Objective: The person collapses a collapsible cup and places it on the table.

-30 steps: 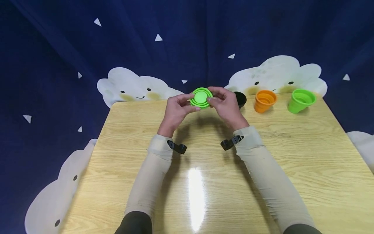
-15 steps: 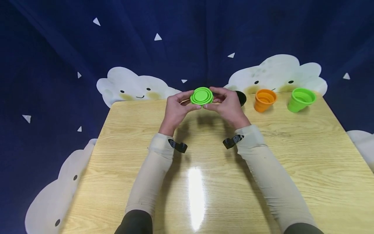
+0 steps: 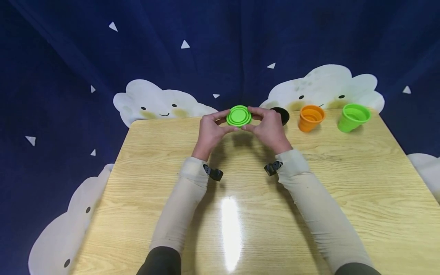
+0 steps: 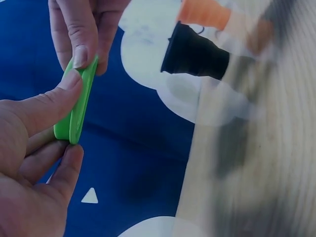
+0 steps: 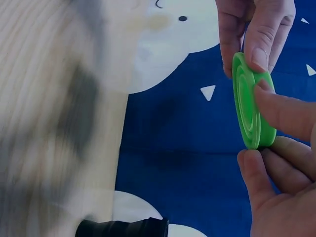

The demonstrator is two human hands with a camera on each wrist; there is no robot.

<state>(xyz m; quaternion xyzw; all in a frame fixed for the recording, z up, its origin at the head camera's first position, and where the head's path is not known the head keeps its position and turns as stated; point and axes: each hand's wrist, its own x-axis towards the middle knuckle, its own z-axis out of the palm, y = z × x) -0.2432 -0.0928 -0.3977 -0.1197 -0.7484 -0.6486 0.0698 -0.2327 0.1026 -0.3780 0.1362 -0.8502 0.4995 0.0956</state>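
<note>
A green collapsible cup [image 3: 239, 116], folded flat into a disc of concentric rings, is held up above the far part of the table. My left hand [image 3: 212, 130] grips its left edge between thumb and fingers. On the opposite edge, my right hand [image 3: 269, 128] pinches it the same way, both thumbs on the near side. Seen edge-on in the left wrist view, the flat cup [image 4: 78, 106] is thin. The right wrist view shows the ringed face of the cup [image 5: 248, 101] with fingertips at its rim.
Behind my right hand stands a black cup [image 3: 282, 114], partly hidden. Farther right are an orange cup [image 3: 311, 118] and a second green cup [image 3: 354, 117], both expanded and upright near the table's back edge. A dark blue curtain [image 3: 220, 49] with cloud prints hangs behind the wooden table [image 3: 158, 172].
The right fingers and thumb have shifted from the cup's face to its rim. The flat cup has moved slightly right and its face has tilted; the left hand has moved right with it.
</note>
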